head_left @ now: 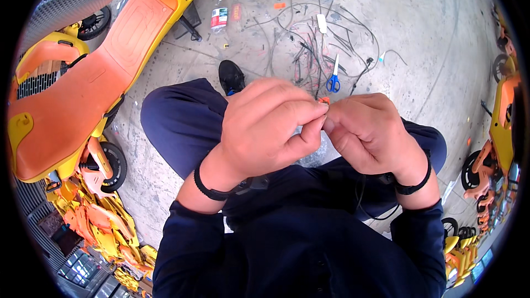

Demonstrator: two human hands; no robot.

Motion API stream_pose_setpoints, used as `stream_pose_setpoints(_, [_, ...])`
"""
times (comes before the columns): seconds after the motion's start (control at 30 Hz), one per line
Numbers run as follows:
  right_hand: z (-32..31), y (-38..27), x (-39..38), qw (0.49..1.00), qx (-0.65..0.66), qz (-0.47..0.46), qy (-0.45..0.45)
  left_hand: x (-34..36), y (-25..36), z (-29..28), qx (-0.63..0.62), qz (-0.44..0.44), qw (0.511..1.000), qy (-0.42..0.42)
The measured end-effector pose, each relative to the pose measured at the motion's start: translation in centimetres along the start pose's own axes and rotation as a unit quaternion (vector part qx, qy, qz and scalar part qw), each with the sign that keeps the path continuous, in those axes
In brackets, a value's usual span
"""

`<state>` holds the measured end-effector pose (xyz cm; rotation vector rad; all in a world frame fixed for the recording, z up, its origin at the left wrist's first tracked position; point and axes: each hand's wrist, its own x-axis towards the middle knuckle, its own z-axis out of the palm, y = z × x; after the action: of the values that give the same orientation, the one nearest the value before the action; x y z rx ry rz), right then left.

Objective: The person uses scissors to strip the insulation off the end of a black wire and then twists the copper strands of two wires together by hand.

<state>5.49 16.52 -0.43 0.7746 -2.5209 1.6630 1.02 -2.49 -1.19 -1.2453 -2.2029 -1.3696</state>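
Note:
Above my lap, both hands come together at their fingertips. A small orange piece (324, 100) shows where they meet; most of it is hidden and its kind cannot be made out. My left hand (269, 127) is closed, thumb and index pinched at that piece. Close beside it my right hand (369, 132) is also closed in a pinch, and what its fingers hold is hidden. On the floor past the hands lie blue-handled scissors (333, 81), points away from me, next to a loose tangle of dark wires (314, 49).
A yellow and orange scooter body (105, 83) fills the left side. A clear plastic bottle (219, 15) lies on the floor ahead. Yellow parts (105, 218) are heaped at the lower left. More scooters (499, 110) line the right edge. A black cable (381, 218) hangs by my right leg.

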Motion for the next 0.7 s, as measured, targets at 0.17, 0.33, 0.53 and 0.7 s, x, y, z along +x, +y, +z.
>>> stream_pose_setpoints(0.17, [0.1,0.0,0.0,1.0,-0.002,-0.003,0.001,-0.3,0.0,0.6,0.023,0.015,0.999,0.027])
stream_pose_setpoints(0.33, [-0.1,-0.3,0.3,1.0,0.008,-0.018,-0.009,-0.5,0.3,0.9,-0.022,-0.018,0.998,0.061])
stream_pose_setpoints(0.53, [-0.1,-0.1,0.1,0.998,0.059,-0.035,-0.002,-0.9,0.0,0.1,-0.127,-0.145,0.979,0.065])
stream_pose_setpoints(0.7, [-0.6,-0.2,0.2,1.0,0.02,-0.017,-0.002,0.1,0.2,-0.7,-0.075,-0.055,0.996,-0.013])
